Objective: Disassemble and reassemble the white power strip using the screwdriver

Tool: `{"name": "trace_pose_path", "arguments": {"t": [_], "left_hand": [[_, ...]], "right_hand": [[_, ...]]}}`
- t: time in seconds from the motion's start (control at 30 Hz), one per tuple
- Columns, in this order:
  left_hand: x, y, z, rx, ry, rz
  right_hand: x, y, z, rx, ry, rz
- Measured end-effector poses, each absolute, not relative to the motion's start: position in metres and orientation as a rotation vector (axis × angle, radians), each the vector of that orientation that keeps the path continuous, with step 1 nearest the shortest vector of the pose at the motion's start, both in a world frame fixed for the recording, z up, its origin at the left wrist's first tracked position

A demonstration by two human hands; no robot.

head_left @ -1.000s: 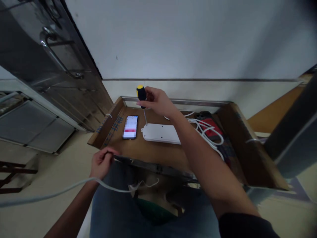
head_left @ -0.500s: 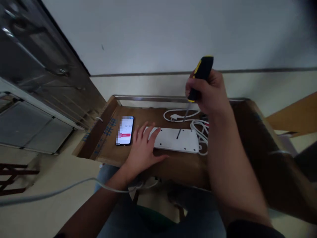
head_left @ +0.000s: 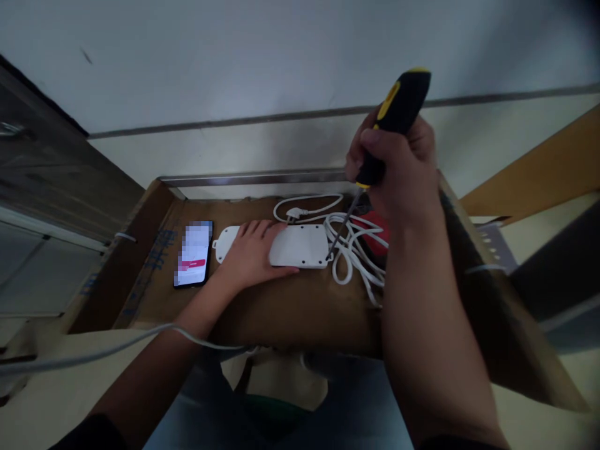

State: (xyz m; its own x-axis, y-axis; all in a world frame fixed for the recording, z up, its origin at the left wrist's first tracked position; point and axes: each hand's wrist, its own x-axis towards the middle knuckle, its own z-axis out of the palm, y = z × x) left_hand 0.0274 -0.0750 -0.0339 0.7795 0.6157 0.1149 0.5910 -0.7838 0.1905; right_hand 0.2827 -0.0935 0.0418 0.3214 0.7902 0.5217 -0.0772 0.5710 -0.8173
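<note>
A white power strip (head_left: 300, 245) lies lengthwise on brown cardboard, its flat side with dark screw holes facing up. My left hand (head_left: 253, 250) grips it across the middle, fingers over the far side and thumb along the near edge. In my closed right hand (head_left: 398, 159) is a screwdriver (head_left: 403, 100) with a black and yellow handle, held tilted. Its shaft slants down to the strip's right end, with the tip at the near corner by a screw hole. Whether the tip sits in the hole, I cannot tell.
Coiled white cable (head_left: 344, 269) and a white plug (head_left: 295, 214) lie right of and behind the strip. A red item (head_left: 372, 231) is partly under the cable. Left stands a lit phone (head_left: 194, 253). The shallow box (head_left: 100, 284) has raised sides; a grey cord (head_left: 117, 342) crosses in front.
The screwdriver tip has moved from the strip's upper surface to its right-end near corner. My left hand now spans the strip's middle rather than its left end. The view has shifted.
</note>
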Motion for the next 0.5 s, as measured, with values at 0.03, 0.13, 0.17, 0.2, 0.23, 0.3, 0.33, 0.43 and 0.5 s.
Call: {"name": "trace_pose_path", "arguments": {"t": [0.03, 0.13, 0.17, 0.2, 0.23, 0.3, 0.33, 0.43, 0.5], "left_hand": [[0.031, -0.073, -0.031, 2.827, 0.948, 0.241], [0.052, -0.069, -0.027, 2.849, 0.837, 0.164], [0.06, -0.069, -0.027, 2.858, 0.782, 0.146], [0.067, -0.069, -0.028, 2.87, 0.737, 0.153], [0.073, -0.068, -0.03, 2.879, 0.709, 0.179], [0.081, -0.067, -0.034, 2.888, 0.674, 0.236], [0.083, -0.067, -0.037, 2.886, 0.668, 0.256], [0.083, -0.065, -0.041, 2.872, 0.663, 0.273], [0.082, -0.065, -0.041, 2.863, 0.67, 0.286]], "right_hand": [[0.284, -0.092, 0.039, -0.791, -1.113, 0.65], [0.284, -0.089, 0.032, -0.814, -1.164, 0.64], [0.284, -0.089, 0.03, -0.818, -1.177, 0.646], [0.283, -0.089, 0.029, -0.819, -1.184, 0.655], [0.282, -0.09, 0.029, -0.819, -1.189, 0.666], [0.281, -0.092, 0.03, -0.815, -1.198, 0.685], [0.28, -0.093, 0.031, -0.814, -1.204, 0.69], [0.276, -0.099, 0.035, -0.79, -1.224, 0.688], [0.273, -0.105, 0.039, -0.78, -1.254, 0.672]]}}
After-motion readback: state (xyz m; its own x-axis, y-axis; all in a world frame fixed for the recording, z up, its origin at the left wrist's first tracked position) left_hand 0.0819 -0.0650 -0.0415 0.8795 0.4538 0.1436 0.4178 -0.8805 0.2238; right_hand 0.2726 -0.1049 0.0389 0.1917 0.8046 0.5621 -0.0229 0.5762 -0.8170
